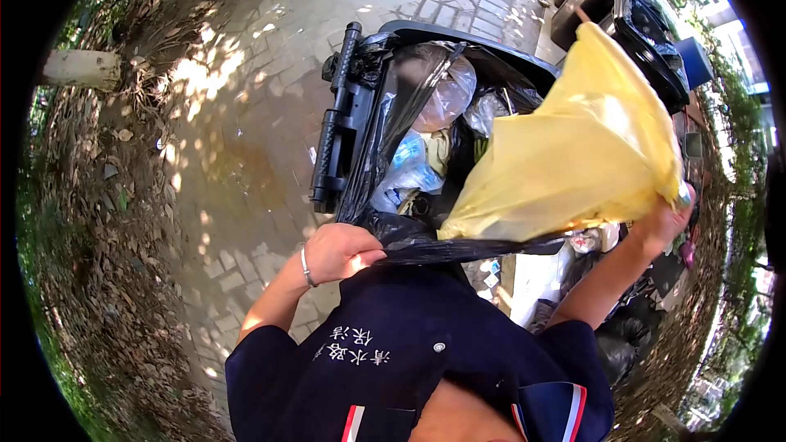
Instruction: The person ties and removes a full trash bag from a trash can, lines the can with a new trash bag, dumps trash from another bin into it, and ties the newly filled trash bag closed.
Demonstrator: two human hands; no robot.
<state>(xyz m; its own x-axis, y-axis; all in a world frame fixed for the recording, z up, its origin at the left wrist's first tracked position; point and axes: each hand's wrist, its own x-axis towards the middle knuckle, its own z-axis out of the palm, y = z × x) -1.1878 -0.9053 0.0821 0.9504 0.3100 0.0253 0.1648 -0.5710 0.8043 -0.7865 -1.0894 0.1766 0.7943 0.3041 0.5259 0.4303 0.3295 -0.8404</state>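
**Hands at a Lined Waste Bin, Yellow Plastic Bag Spread at 2 to 3 O'Clock**

Reference: 12 o'clock is the top of the head view.

Grip, left: the left hand (340,252), at 7 to 8 o'clock, is clenched on the gathered edge of the black bin liner (458,250). A silver-coloured bracelet (307,266) encircles the wrist.

Grip, right: the right hand (670,219), at 3 o'clock, grasps the outer edge of the yellow plastic bag (573,143); its fingertips are partly obscured.

Yellow bag: thin, translucent, creased, fanned out like a sail. It narrows to a peak at its upper end and to a corner at its lower left. Sunlight leaves pale patches; small orange marks show along the lower edge. It covers the right part of the bin opening.

Wheeled bin (458,31): dark body, 12 to 1 o'clock, with a ribbed bar (337,119) along its left side. Visible contents: knotted clear bags (446,90) and a clear bag with blue print (409,164), too small to read.

Writing: the navy shirt (393,319) carries white characters, inverted in this view: "清水路" and "保洁". A further character is cut by a fold. Red-and-white stripes trim the shirt.

Surroundings: black bins (585,0) and a blue container (694,63) at 2 o'clock; black refuse bags (622,344) at 4 o'clock; a pale trunk (82,69) at 10 o'clock; paving (262,115) at 10 to 11 o'clock.
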